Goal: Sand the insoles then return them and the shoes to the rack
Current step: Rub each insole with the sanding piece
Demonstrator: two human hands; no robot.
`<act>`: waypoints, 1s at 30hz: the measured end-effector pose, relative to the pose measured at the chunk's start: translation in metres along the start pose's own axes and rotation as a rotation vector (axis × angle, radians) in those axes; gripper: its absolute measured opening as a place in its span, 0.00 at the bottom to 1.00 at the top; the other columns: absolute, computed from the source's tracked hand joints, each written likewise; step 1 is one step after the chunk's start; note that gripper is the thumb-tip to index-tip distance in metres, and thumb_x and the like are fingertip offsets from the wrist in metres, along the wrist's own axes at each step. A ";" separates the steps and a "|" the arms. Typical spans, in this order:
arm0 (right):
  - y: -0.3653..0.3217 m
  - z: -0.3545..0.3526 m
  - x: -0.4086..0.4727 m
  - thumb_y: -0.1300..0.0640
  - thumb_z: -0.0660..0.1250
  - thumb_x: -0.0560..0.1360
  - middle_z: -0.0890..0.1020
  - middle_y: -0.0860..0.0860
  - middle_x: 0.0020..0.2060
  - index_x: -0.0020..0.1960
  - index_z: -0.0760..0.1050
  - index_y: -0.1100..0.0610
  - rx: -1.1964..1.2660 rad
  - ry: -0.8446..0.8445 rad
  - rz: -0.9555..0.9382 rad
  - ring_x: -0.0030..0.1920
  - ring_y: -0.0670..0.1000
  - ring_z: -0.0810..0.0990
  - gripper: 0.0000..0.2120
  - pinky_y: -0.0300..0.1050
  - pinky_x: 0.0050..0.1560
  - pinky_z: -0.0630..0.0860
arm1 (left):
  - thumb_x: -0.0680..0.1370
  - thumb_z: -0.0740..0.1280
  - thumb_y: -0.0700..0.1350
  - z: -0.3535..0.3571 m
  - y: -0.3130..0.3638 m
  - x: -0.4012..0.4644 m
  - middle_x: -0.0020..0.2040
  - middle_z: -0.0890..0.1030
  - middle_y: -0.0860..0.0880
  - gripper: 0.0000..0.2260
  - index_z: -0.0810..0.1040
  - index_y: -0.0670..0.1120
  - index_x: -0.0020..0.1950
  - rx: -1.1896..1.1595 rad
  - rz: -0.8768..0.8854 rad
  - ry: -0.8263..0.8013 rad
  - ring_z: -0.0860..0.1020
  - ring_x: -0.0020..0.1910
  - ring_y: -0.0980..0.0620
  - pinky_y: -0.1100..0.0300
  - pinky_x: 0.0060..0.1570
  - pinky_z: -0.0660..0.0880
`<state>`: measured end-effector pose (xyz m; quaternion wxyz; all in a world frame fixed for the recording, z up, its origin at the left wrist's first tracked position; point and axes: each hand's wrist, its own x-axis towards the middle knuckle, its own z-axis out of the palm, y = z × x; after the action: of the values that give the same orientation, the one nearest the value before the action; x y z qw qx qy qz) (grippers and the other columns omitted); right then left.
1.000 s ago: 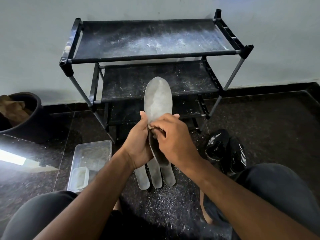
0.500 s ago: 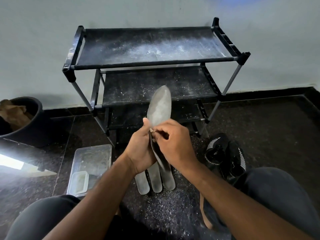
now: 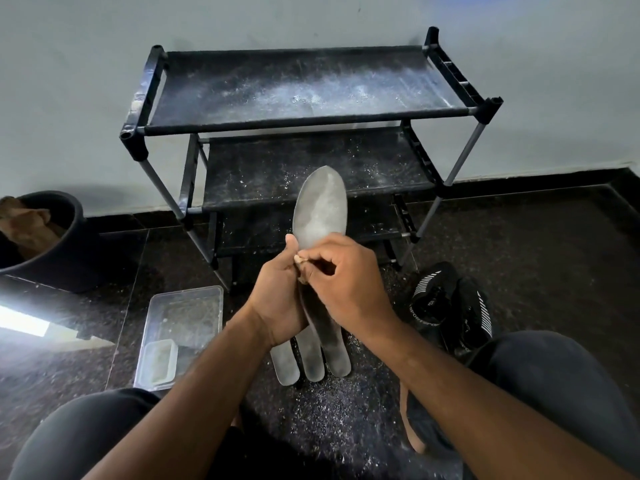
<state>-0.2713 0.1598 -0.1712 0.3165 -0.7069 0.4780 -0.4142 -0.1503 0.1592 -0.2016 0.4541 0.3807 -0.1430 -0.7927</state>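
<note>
The left hand [image 3: 277,299] grips a grey insole [image 3: 320,206] round its middle while the right hand [image 3: 346,282] pinches a small tan scrap of sandpaper [image 3: 300,268] against its near edge. The insole is held in the air, long axis running away from the person, its rounded toe pointing up toward the black rack [image 3: 304,91]. Below, two more insoles [image 3: 298,358] lie side by side on the dark, dust-flecked floor [image 3: 519,254], between a clear plastic tray [image 3: 183,327] and a pair of black shoes [image 3: 450,306]; a dark bucket [image 3: 59,244] stands by the pale wall [image 3: 69,81].
</note>
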 end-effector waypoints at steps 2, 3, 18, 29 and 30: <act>0.001 0.002 -0.003 0.67 0.73 0.71 0.83 0.50 0.41 0.45 0.85 0.61 -0.020 -0.081 -0.039 0.42 0.44 0.81 0.04 0.38 0.47 0.79 | 0.85 0.51 0.66 -0.005 0.001 0.001 0.74 0.75 0.39 0.35 0.72 0.39 0.77 -0.001 0.002 -0.002 0.76 0.72 0.42 0.48 0.68 0.76; 0.000 0.002 -0.005 0.68 0.72 0.71 0.82 0.50 0.41 0.44 0.85 0.62 -0.027 -0.113 -0.062 0.42 0.44 0.81 0.05 0.40 0.47 0.79 | 0.85 0.51 0.66 -0.007 0.002 0.000 0.74 0.75 0.39 0.35 0.72 0.39 0.76 0.005 0.003 -0.002 0.76 0.73 0.43 0.49 0.70 0.74; 0.009 -0.023 0.012 0.63 0.76 0.73 0.83 0.48 0.40 0.45 0.85 0.61 -0.002 0.010 0.072 0.35 0.42 0.83 0.01 0.33 0.38 0.79 | 0.85 0.54 0.63 -0.003 0.010 0.001 0.58 0.85 0.40 0.31 0.84 0.38 0.61 0.042 0.086 0.058 0.85 0.54 0.46 0.50 0.58 0.82; 0.003 -0.015 0.003 0.63 0.75 0.71 0.84 0.49 0.30 0.39 0.85 0.61 -0.010 -0.271 0.158 0.29 0.41 0.81 0.03 0.30 0.34 0.73 | 0.86 0.48 0.63 -0.008 0.012 -0.003 0.71 0.79 0.39 0.34 0.74 0.37 0.73 0.018 0.088 0.060 0.77 0.71 0.42 0.45 0.72 0.70; 0.002 -0.019 0.005 0.63 0.75 0.71 0.84 0.49 0.28 0.38 0.85 0.61 0.041 -0.262 0.192 0.27 0.40 0.80 0.04 0.29 0.32 0.72 | 0.86 0.48 0.64 -0.008 0.014 -0.004 0.71 0.78 0.39 0.35 0.74 0.37 0.74 0.020 0.092 0.060 0.76 0.72 0.42 0.45 0.72 0.71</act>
<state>-0.2881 0.1532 -0.1631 0.4287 -0.6993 0.4895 -0.2961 -0.1349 0.1553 -0.1968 0.4900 0.4019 -0.1546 -0.7579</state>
